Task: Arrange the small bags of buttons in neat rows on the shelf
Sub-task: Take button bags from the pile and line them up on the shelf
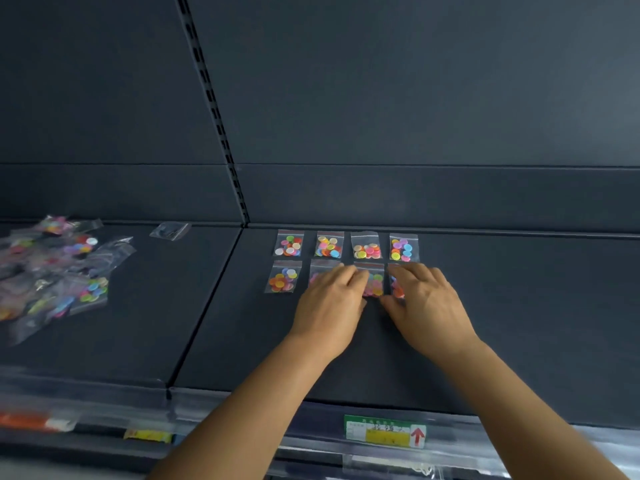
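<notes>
Small clear bags of coloured buttons lie in two rows on the dark shelf (519, 323). The back row has several bags, from one (289, 243) at the left to one (403, 248) at the right. In the front row the leftmost bag (283, 277) lies free. My left hand (330, 303) rests flat over the second bag (320, 271), its fingertips touching the third bag (374, 284). My right hand (426, 303) lies over the fourth bag (397, 289), thumb at its lower edge. Both hands' fingers look fairly straight.
A loose heap of button bags (59, 271) lies on the left shelf section, with a single dark-filled bag (170, 231) behind it. A slotted upright (214, 116) divides the back panels. Price labels (384, 431) sit on the front rail.
</notes>
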The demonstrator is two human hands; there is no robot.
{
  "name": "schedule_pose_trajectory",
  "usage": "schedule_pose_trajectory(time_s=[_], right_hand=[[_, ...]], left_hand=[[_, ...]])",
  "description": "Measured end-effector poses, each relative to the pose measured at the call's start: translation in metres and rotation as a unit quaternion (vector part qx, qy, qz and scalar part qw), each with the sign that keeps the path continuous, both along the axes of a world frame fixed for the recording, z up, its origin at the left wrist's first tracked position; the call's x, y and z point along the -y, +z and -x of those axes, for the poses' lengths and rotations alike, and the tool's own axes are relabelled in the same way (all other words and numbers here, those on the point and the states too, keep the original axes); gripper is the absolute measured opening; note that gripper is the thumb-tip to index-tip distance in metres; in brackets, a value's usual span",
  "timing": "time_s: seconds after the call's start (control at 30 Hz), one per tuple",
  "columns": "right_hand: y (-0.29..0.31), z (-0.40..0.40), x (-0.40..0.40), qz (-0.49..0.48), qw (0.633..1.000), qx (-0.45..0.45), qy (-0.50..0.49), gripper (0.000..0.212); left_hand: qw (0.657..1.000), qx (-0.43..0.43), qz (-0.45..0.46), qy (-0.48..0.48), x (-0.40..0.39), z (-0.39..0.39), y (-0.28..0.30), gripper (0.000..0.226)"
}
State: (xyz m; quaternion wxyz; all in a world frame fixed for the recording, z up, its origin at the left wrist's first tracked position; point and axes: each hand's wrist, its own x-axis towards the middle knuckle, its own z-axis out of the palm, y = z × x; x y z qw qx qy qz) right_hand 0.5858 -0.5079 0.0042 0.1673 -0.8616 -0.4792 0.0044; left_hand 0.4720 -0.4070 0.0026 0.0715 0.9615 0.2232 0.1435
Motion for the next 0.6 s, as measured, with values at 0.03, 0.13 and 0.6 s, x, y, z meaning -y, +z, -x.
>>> schedule_pose_trajectory(time_s=[0.03,0.13,0.6], right_hand=[[0.002,0.005,-0.003,0.002,1.0,0.001,0.013,0.048],[0.007,0.023,-0.016,0.0,0.998,0.001,0.055,0.055],[0.02,0.185,-0.127,-0.002,0.973,0.001,0.232,0.06]], left_hand=[[1.0,0.001,-0.001,0.014,-0.002,0.008,0.002,0.05],[0.998,0.005,-0.001,0.068,-0.01,0.037,0.01,0.052],[0.97,0.023,0.011,0.242,-0.085,0.233,0.014,0.054]])
